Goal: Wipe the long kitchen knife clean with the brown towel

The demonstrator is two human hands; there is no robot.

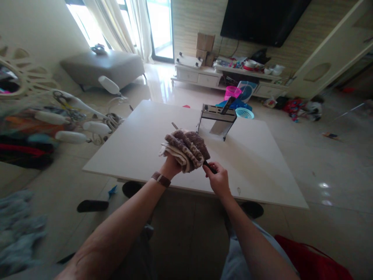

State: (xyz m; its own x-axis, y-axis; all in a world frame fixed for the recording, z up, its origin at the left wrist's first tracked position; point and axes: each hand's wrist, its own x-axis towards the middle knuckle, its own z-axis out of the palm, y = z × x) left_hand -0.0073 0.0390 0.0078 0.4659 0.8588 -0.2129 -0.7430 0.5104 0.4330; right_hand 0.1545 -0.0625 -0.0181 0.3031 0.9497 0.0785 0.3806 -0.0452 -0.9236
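Observation:
Over the near half of the white table, my left hand is closed on a folded brown and cream cloth. A black-handled knife is in my right hand, whose fingers wrap its handle. Most of the blade is hidden in the folds of the cloth; a thin grey tip pokes out at its far left side. Beyond the cloth stands a metal-and-black knife rack on the table. Another black handle sticks up out of that rack.
Past the table's far edge are a light-blue basket and a pink basket on the floor. A low TV cabinet lines the wall. A white lamp-like fixture lies at the left, near a grey ottoman.

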